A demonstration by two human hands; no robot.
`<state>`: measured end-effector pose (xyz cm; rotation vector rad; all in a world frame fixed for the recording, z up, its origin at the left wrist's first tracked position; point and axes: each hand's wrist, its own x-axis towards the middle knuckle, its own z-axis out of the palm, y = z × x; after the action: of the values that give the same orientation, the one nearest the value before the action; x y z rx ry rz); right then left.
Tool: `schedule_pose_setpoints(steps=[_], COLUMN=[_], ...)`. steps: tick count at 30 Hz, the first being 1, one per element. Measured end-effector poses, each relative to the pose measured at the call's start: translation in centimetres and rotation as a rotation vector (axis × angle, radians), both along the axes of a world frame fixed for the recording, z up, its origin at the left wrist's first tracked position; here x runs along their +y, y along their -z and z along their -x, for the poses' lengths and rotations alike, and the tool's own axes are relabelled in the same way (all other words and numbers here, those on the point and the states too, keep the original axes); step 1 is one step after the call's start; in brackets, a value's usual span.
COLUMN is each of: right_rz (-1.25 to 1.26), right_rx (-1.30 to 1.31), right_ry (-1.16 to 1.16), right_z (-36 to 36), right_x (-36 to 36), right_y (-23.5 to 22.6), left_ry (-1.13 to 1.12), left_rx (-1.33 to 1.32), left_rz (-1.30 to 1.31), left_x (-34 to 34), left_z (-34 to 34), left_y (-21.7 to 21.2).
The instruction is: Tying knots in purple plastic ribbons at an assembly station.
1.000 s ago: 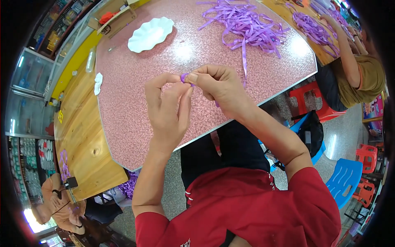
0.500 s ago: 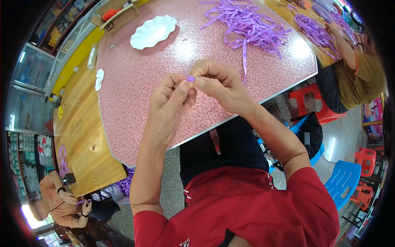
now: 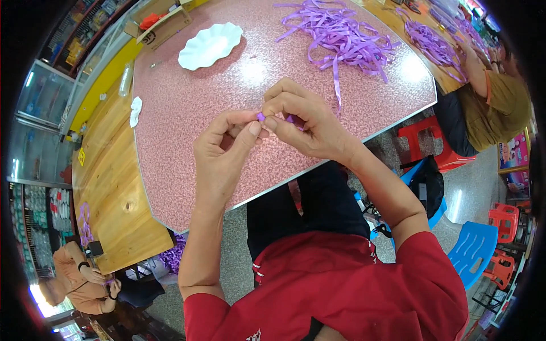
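Note:
A short piece of purple ribbon [image 3: 261, 116] is pinched between my two hands above the pink speckled table [image 3: 170, 148]. My left hand [image 3: 226, 142] grips one side of it with thumb and fingertips. My right hand [image 3: 300, 120] closes on the other side, and a bit of purple shows under its curled fingers. The ribbon looks folded or knotted, but most of it is hidden by my fingers. Beyond my right hand lies a heap of loose purple ribbon [image 3: 352, 42], one strand trailing toward me.
A white wavy-edged dish [image 3: 210, 46] sits at the far left, near a cardboard box [image 3: 162, 25]. Crumpled white tissue [image 3: 135, 111] lies at the left edge. Co-workers handle purple ribbon at left [image 3: 79, 275] and right [image 3: 500, 96]. A red stool [image 3: 435, 142] and blue chair [image 3: 476, 253] stand right.
My left hand has shifted slightly left and its fingers have spread. My right fingers have curled further around, with purple ribbon now showing beneath them. The pinched piece sits slightly nearer me.

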<state>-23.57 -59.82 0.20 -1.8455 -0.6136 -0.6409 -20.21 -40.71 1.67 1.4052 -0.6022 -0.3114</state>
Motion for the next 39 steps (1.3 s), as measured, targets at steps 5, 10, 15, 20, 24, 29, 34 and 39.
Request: schedule_pose_setpoints(steps=[5,10,15,20,24,29,34,39], right_rz=[-0.127,-0.5,-0.588,-0.687,-0.842,-1.033,-0.905,-0.714], right_rx=[0.095,0.452,0.432,0.507,0.791,0.829,0.85,0.806], right_ry=[-0.095,-0.153,-0.12,-0.16,-0.351,-0.455,-0.243,-0.095], right_z=[-0.1,0.4,0.5,0.5,0.0,0.1,0.2,0.9], right_x=[-0.2,0.1,0.5,-0.1,-2.8,-3.2,-1.8,-0.1], right_y=[0.9,0.6,1.1,0.9,1.0,0.9,0.2,0.0], left_ry=[-0.047,-0.118,-0.181,-0.161,0.02,0.078,0.193,-0.02], left_rx=[-0.039,-0.003,-0.069,-0.093,0.141,0.267,0.389,0.064], left_rz=[0.063,0.09,0.014,-0.071,0.165,0.217,0.416,0.339], left_x=[-0.7,-2.0,-2.3,-1.5,0.1,1.5,1.0,-0.6], left_z=[0.0,0.5,0.6,0.4,-0.4,-0.9,-0.3,0.4], left_y=[0.2,-0.1,1.1,1.2,1.2,1.4,1.1,1.3])
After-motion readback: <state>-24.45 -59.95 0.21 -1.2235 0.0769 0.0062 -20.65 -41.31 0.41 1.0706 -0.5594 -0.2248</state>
